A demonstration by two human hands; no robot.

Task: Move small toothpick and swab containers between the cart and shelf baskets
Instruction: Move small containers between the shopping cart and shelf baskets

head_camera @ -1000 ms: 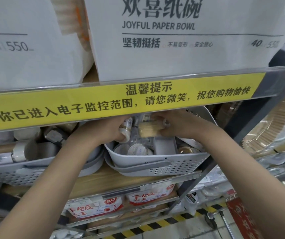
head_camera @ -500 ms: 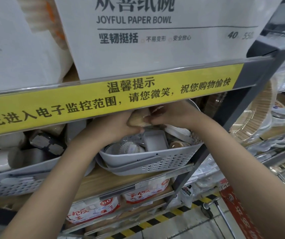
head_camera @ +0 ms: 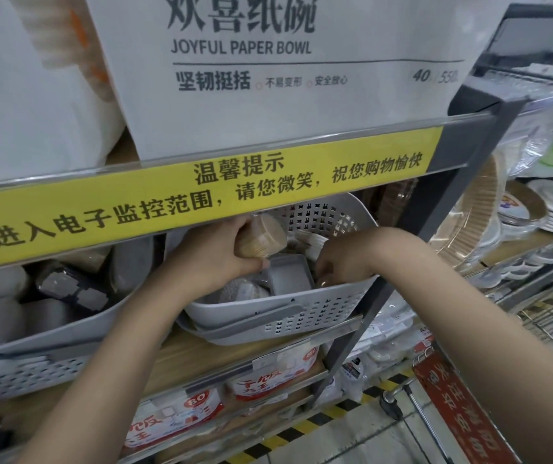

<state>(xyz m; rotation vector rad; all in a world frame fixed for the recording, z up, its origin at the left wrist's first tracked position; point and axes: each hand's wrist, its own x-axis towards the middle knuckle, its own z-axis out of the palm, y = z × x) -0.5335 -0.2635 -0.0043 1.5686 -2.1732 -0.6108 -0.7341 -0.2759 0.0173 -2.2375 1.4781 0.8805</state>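
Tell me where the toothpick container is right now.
Head view, centre: the toothpick container is held in the left hand above the grey basket, just under the yellow shelf strip.

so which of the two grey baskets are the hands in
The right-hand grey basket, with the perforated front wall. The left hand holds a toothpick container above it; the right hand reaches inside. The left grey basket is untouched.

I count two hands: my left hand (head_camera: pixel 216 259) and my right hand (head_camera: pixel 342 262). One toothpick container (head_camera: pixel 261 236) sits in the left. Two grey baskets: one (head_camera: pixel 288 316) under both hands, another (head_camera: pixel 44 356) left of them.
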